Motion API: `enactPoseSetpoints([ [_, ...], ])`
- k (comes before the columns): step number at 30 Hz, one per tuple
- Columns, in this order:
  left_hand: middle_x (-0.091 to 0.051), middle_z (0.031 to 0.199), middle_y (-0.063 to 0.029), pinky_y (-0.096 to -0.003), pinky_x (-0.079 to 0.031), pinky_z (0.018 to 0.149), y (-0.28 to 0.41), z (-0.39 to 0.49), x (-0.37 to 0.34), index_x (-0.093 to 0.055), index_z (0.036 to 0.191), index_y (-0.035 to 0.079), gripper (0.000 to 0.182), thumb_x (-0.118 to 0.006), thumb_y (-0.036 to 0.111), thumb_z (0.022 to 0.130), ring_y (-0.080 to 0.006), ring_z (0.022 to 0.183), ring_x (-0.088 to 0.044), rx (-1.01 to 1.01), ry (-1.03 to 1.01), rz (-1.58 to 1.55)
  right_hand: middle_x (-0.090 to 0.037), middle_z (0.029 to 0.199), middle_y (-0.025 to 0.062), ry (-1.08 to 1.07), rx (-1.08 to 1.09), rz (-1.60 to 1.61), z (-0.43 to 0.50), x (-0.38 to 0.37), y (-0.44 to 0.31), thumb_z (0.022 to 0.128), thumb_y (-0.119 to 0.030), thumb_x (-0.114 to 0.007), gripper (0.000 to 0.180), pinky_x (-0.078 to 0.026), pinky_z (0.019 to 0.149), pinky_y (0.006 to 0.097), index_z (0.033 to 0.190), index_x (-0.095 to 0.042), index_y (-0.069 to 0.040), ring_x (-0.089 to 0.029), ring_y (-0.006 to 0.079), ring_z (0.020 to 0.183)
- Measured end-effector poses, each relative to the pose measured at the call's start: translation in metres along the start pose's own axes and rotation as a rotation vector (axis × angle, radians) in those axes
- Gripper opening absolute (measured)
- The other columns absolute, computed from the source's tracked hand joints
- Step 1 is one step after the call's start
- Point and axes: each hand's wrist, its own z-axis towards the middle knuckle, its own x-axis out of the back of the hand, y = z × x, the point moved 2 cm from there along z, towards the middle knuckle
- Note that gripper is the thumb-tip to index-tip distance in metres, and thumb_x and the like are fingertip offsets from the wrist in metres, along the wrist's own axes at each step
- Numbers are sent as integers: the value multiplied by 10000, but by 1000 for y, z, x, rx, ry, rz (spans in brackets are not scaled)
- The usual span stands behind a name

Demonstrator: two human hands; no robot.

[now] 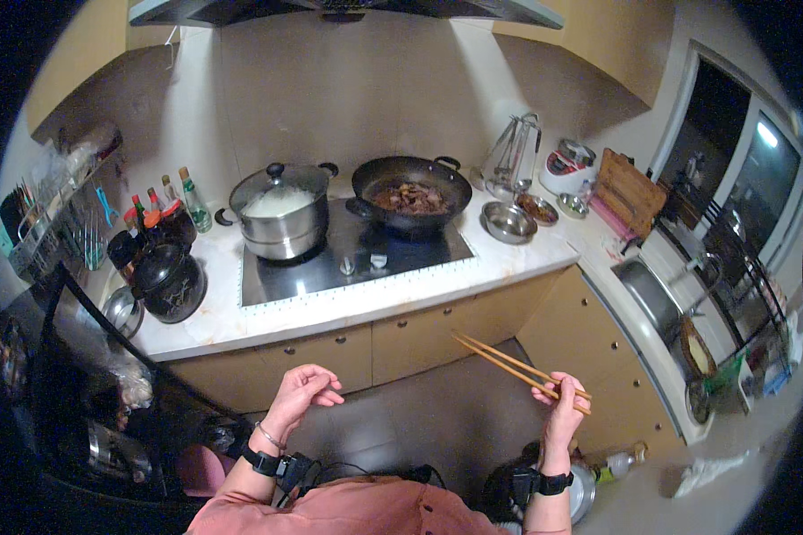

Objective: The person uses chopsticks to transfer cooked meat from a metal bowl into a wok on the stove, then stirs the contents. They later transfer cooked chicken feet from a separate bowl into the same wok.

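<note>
Long wooden chopsticks (502, 361) are held in my right hand (563, 401), their tips close together and pointing up-left in front of the cabinet doors. My left hand (308, 391) is raised with loosely curled fingers and holds nothing. Beyond both hands, a black wok (411, 167) with browned chunks of food (411, 199) stands on the right of the black cooktop (348, 257). On the cooktop's left is a steel pot (284, 231) under a glass lid (281, 190), with something white visible through it.
Steel bowls (508, 224) and a utensil rack (515, 154) stand right of the wok. Bottles (197, 204) and a dark lidded pot (170, 287) are at the left. A wooden cutting board (626, 194) leans near the sink (646, 297). The white counter edge (348, 311) runs before me.
</note>
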Motion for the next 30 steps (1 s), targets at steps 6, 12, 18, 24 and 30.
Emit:
enactPoseSetpoints([
  [6, -632, 817, -76, -219, -502, 606, 9, 76, -35, -583, 913, 4, 139, -526, 129, 895, -139, 691, -636, -124, 157, 48, -610, 776, 134, -156, 85, 46, 127, -48, -4, 935, -203, -452, 293, -563, 568, 289, 955, -576, 61, -641, 216, 625],
  [12, -637, 831, -77, -228, -498, 622, 21, 113, -39, -578, 914, -4, 144, -516, 125, 903, -139, 710, -632, -163, 246, 49, -615, 802, 134, -389, 177, -1, 241, -143, 12, 928, -170, -476, 263, -561, 640, 290, 962, -582, 68, -639, 194, 686],
  [18, -628, 819, -74, -223, -491, 626, 42, 179, -15, -575, 901, -8, 155, -513, 134, 909, -137, 715, -627, -278, 293, 38, -619, 816, 100, -633, 78, -50, 313, -242, 52, 927, -202, -489, 275, -525, 642, 241, 985, -594, 46, -629, 163, 704],
  [24, -629, 825, -76, -225, -490, 639, 49, 240, -3, -563, 932, -5, 129, -509, 109, 909, -139, 725, -630, -285, 304, -59, -616, 835, 108, -926, 46, -285, 352, -313, 99, 928, -187, -483, 266, -536, 659, 260, 950, -588, 57, -627, 169, 716],
  [30, -637, 815, -72, -223, -490, 651, 51, 270, 5, -563, 928, -5, 113, -521, 97, 900, -137, 735, -633, -219, 314, -42, -611, 833, 100, -894, 179, -299, 376, -345, 126, 924, -167, -486, 247, -528, 690, 269, 932, -593, 56, -620, 159, 715],
])
